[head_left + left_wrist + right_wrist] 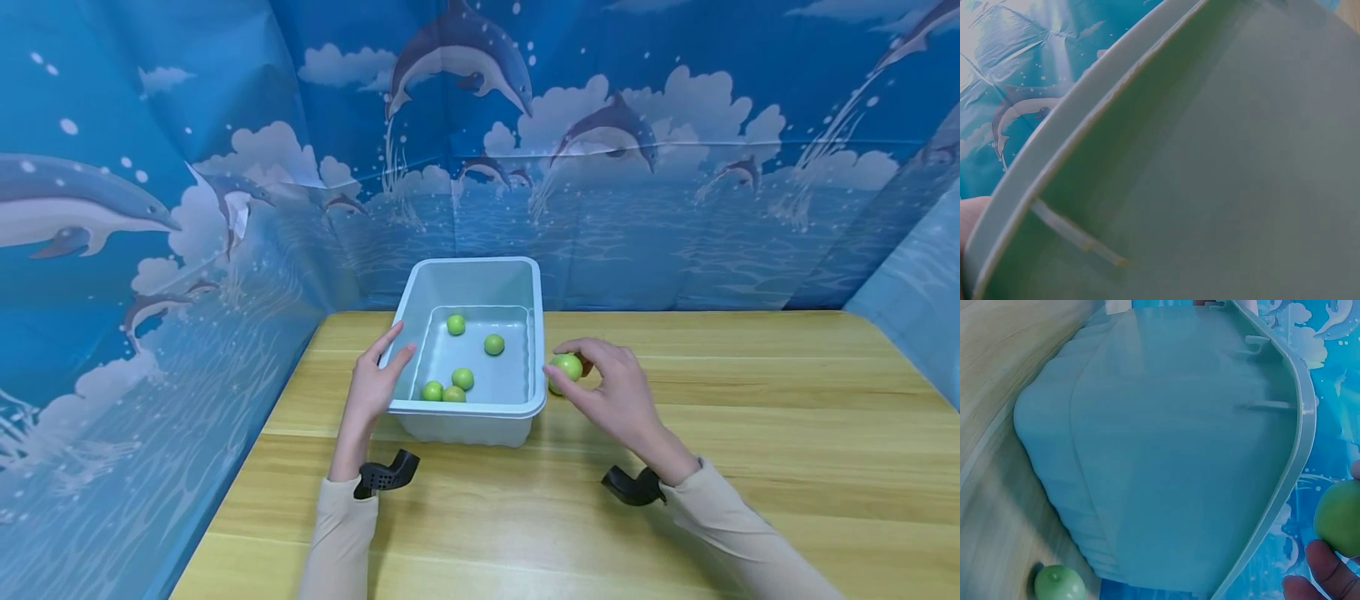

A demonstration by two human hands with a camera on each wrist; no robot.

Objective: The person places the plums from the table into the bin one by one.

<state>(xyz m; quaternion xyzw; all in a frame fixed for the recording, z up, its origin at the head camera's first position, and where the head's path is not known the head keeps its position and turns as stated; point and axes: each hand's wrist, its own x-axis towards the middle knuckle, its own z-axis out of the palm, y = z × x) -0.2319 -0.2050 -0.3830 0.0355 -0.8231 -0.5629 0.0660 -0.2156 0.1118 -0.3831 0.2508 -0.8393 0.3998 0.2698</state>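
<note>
A pale blue plastic bin (457, 425) stands on the table with several small round green fruits (493, 344) on its floor. My left hand (375, 379) grips the bin's left rim, thumb toward the inside and fingers along the outer side. In the left wrist view the bin's wall (1222, 162) fills most of the picture. Just beyond the right rim, my right hand (611, 387) pinches a green fruit (567, 367) between thumb and fingers. The right wrist view has this held fruit (1340, 519) beside the rim, and another green fruit (1059, 584) lying on the table below.
The wooden table (750, 433) extends to both sides and in front of the bin. A blue dolphin-print sheet (637, 225) hangs behind the table and along its sides. Black wrist mounts (386, 473) sit on both forearms.
</note>
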